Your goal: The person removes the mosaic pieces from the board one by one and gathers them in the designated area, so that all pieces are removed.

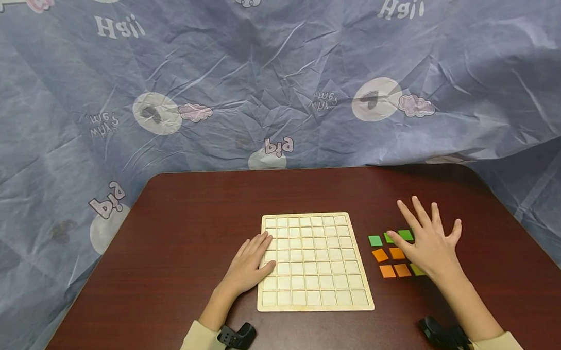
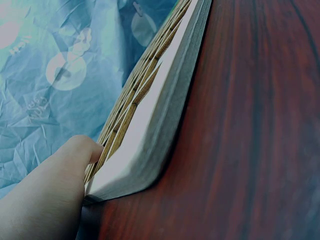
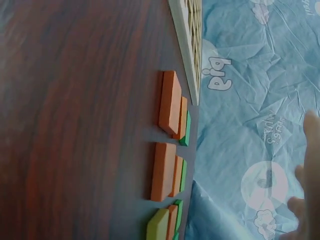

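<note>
A pale wooden grid board (image 1: 315,308) lies flat on the dark red-brown table. My left hand (image 1: 248,264) rests on its left edge, fingers straight and thumb on the outer squares; in the left wrist view the thumb (image 2: 75,155) touches the board's rim (image 2: 145,130). To the right of the board several small square tiles lie in rows: a teal tile (image 1: 375,240), green tiles (image 1: 405,235), orange tiles (image 1: 387,271) and a yellow-green tile (image 1: 417,269). My right hand (image 1: 431,244) is spread over the right side of these tiles, holding nothing and partly hiding them.
The table (image 1: 193,214) extends on both sides of the board. Behind it hangs a wrinkled blue-grey printed cloth (image 1: 239,68). Black bands sit on the left wrist (image 1: 238,336) and right wrist (image 1: 444,335).
</note>
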`<state>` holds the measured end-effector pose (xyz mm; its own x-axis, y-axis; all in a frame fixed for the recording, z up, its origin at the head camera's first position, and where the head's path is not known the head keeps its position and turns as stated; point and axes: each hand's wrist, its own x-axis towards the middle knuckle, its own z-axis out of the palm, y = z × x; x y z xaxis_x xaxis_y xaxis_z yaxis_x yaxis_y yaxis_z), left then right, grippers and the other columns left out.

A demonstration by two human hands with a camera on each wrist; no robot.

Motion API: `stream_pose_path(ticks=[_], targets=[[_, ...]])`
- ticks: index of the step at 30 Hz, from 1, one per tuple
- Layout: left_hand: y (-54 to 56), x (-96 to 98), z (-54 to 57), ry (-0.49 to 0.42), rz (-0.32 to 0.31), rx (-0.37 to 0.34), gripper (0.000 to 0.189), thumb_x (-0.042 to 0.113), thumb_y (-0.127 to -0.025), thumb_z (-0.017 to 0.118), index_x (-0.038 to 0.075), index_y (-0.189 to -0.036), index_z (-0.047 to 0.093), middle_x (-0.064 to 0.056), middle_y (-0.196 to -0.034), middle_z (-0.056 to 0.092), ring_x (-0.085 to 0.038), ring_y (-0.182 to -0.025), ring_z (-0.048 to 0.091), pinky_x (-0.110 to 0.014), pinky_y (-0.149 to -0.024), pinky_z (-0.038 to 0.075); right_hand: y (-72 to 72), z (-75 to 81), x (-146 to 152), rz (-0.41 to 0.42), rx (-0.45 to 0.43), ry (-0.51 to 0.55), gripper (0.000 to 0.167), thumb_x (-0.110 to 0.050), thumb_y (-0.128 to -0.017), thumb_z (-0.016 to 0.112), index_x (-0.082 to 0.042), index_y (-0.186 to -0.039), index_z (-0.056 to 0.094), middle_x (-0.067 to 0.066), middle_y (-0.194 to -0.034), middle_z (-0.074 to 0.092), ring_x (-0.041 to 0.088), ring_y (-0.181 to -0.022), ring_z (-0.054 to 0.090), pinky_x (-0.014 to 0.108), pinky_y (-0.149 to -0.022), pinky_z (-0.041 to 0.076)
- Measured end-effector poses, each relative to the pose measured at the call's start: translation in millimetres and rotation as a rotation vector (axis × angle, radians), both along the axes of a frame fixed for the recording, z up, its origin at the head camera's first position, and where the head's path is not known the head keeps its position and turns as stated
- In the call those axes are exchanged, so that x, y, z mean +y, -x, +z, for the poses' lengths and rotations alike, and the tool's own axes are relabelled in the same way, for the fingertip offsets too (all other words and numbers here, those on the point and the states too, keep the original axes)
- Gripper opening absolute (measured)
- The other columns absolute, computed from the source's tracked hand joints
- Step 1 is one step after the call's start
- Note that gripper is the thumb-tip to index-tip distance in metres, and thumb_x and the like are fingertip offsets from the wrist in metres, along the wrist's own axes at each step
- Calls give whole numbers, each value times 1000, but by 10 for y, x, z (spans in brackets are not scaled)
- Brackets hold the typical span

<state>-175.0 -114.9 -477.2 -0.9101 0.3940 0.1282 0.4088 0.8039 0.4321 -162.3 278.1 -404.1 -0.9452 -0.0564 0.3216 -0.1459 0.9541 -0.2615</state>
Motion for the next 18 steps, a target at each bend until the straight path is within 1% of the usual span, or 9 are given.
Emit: stream_pose_path(ticks=[4, 7, 12, 18], targets=[[5, -1, 1, 7, 0, 2, 64, 46, -90, 43, 17, -144, 28, 1, -151, 25, -17, -139, 22, -37, -115, 14, -17, -5, 5, 4, -81, -42, 75, -60, -85, 44, -35, -146, 8, 7, -155, 1, 49, -136, 0, 78, -90, -13], [5, 1, 0, 6, -2, -4, 64, 46, -90, 43, 17, -144, 27, 1, -151, 25, -17, -140, 22, -37, -116, 14, -26, -13, 17, -1, -111, -55, 76, -61, -84, 44, -34, -146, 9, 8, -154, 0, 50, -135, -1, 78, -89, -14], [2, 2, 7, 6, -2, -8, 64, 46, -90, 43, 18, -145, 26, 1, -151, 24, -17, -140, 21, -38, -116, 13, -29, -18, 31, -9, -116, -54, 77, -62, -84, 43, -34, -146, 8, 11, -154, 2, 51, -134, 0, 78, -89, -15], [-10, 5, 21, -6, -4, -8, 63, 45, -90, 44, 16, -144, 28, 0, -151, 25, -18, -139, 22, -39, -115, 14, -37, -30, 33, -7, -117, -48, 77, -62, -84, 44, -34, -146, 7, 13, -154, 3, 52, -134, 2, 78, -89, -13]])
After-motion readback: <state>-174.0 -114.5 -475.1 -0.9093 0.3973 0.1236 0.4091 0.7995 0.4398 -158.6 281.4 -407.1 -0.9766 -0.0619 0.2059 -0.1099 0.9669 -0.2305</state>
